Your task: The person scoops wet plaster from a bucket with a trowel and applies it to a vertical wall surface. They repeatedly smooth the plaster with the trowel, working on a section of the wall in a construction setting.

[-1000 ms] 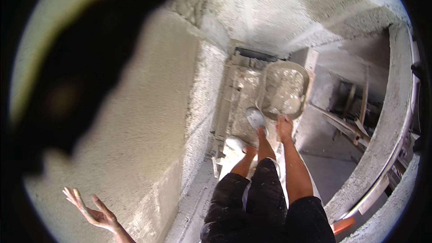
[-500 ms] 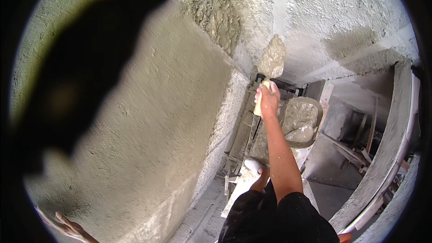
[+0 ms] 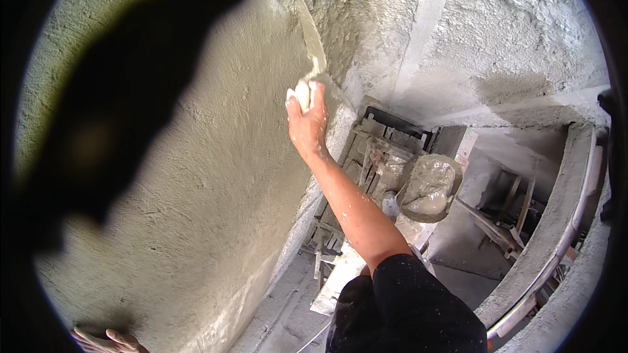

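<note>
My right hand (image 3: 307, 127) is closed around the pale handle of a trowel (image 3: 313, 38). The trowel's blade, seen almost edge-on, lies up against the wall where the smooth plaster (image 3: 222, 163) meets a rougher patch of mortar (image 3: 337, 6) near the corner. Whether mortar still sits on the blade I cannot tell. At the lower left rim, my left hand (image 3: 108, 341) has its fingers stretched out at the plastered wall, partly cut off by the picture's edge and holding nothing visible.
A tub of wet mortar (image 3: 428, 186) stands on a plank platform (image 3: 366, 176) to the right of my forearm. Beyond it, a curved concrete edge (image 3: 562, 216) borders a lower space with loose timber (image 3: 490, 222). A large dark blurred shape (image 3: 124, 98) blocks the upper left.
My right hand has swung the mortar-loaded trowel left, from beside the corner to the wall, and the blade has turned edge-on. The left hand has shifted slightly right and down.
</note>
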The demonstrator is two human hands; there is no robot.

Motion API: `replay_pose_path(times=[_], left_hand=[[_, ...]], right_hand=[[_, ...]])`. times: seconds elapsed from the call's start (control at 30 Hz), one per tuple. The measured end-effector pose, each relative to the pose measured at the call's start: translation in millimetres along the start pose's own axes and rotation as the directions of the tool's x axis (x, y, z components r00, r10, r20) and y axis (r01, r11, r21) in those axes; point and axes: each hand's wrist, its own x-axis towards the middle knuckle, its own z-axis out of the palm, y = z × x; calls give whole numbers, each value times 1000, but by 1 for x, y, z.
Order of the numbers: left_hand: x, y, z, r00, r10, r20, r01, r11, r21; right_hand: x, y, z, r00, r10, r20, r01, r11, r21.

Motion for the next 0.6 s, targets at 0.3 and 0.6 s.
replay_pose_path(times=[0.3,0.6], left_hand=[[-5,0,0,1000,-20,-6,20,1000,-19],[1,9,2,1000,0,9,0,1000,-20]], right_hand=[[46,101,-92,687,727,21,-725,682,93],[112,99,-55,541,597,592,-841,382,384]])
